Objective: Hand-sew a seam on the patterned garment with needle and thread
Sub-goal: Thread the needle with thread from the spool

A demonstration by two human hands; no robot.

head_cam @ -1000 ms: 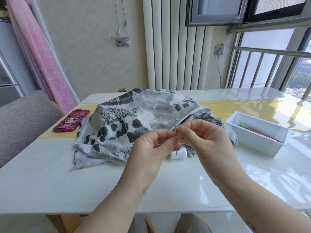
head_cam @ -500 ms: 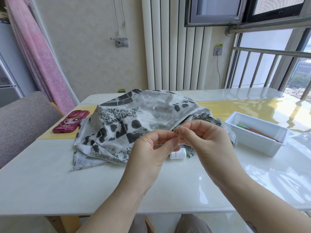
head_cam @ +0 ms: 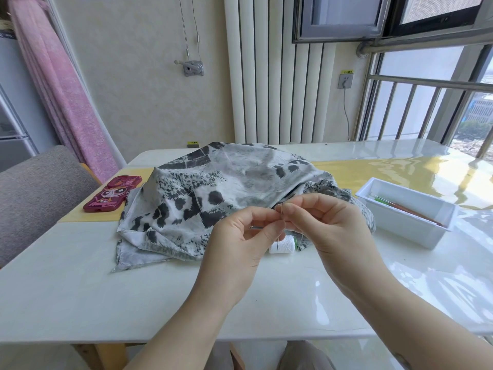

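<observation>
Scarcely shifted: left hand (head_cam: pixel 240 236) pinching upright needle (head_cam: pixel 281 210), right hand (head_cam: pixel 330 225) pinching what seems thread (head_cam: pixel 278 240) (too fine to confirm); brace both together, feed the eye squarely.

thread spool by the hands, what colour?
The thread spool is white, with a green bit at its right end. Head view, the only one.

The worktop (head_cam: pixel 80 303) is glossy white stone or something like it, throwing back the window light. The garment (head_cam: pixel 226 182) is thin, soft, matt cloth. The needle (head_cam: pixel 278 236) is fine bright metal, and the thread (head_cam: pixel 282 244) is matt white. The tray (head_cam: pixel 405 225) is smooth white plastic, the phone case (head_cam: pixel 112 193) shiny, and the chair (head_cam: pixel 34 193) is covered in coarse grey weave.
</observation>
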